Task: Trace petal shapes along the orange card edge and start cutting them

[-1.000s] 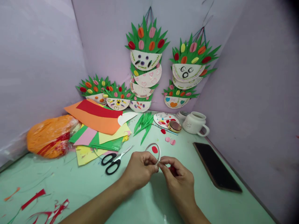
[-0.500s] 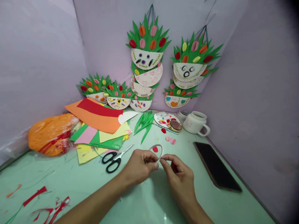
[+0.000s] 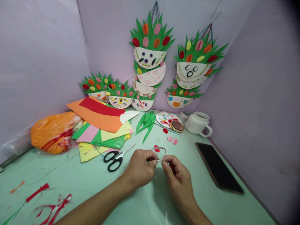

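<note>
My left hand (image 3: 142,167) pinches a thin pale strip (image 3: 164,152) that curves in a loop above the fingers. Close on its right, my right hand (image 3: 177,175) pinches the strip's other part; something small and red (image 3: 172,167) shows among its fingers. Beyond the loop, a red paper oval (image 3: 156,148) lies on the table. Black-handled scissors (image 3: 116,159) rest to the left of my left hand. Two pink paper pieces (image 3: 172,140) and another red one (image 3: 165,131) lie farther back.
Coloured paper sheets (image 3: 100,115) and an orange bag (image 3: 52,132) are at left, red scraps (image 3: 58,209) nearer. A white mug (image 3: 197,122) and a black phone (image 3: 219,167) stand and lie at right. Paper-plate flower crafts (image 3: 150,57) hang behind.
The strip's loop has become flatter and tilted to the right between my hands. My fingertips are slightly farther apart. The camera view has shifted a little.
</note>
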Demonstrator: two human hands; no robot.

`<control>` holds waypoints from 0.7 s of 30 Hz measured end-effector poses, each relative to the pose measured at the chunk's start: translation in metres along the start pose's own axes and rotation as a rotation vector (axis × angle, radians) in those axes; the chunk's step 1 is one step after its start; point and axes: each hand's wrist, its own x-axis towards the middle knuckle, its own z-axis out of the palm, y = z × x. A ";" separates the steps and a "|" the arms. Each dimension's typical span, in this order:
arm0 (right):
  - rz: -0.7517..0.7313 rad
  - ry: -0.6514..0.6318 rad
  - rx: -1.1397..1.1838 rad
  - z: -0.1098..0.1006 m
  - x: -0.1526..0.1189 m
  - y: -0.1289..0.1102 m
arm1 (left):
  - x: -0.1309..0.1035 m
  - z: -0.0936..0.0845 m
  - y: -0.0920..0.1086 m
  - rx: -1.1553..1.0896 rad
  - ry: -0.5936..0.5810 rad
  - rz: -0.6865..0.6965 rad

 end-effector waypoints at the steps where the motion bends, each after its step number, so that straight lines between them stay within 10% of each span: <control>1: -0.015 0.002 0.011 0.001 -0.001 0.000 | -0.001 0.001 0.000 -0.005 0.002 -0.007; 10: -0.074 0.029 0.210 -0.005 -0.003 -0.007 | 0.013 -0.013 -0.004 0.062 0.090 -0.035; 17: 0.361 -0.038 0.491 -0.003 0.008 -0.010 | 0.019 -0.040 -0.008 0.284 0.253 0.074; 21: 0.379 -0.071 0.495 -0.001 0.008 -0.009 | 0.008 -0.025 0.006 0.206 0.120 0.052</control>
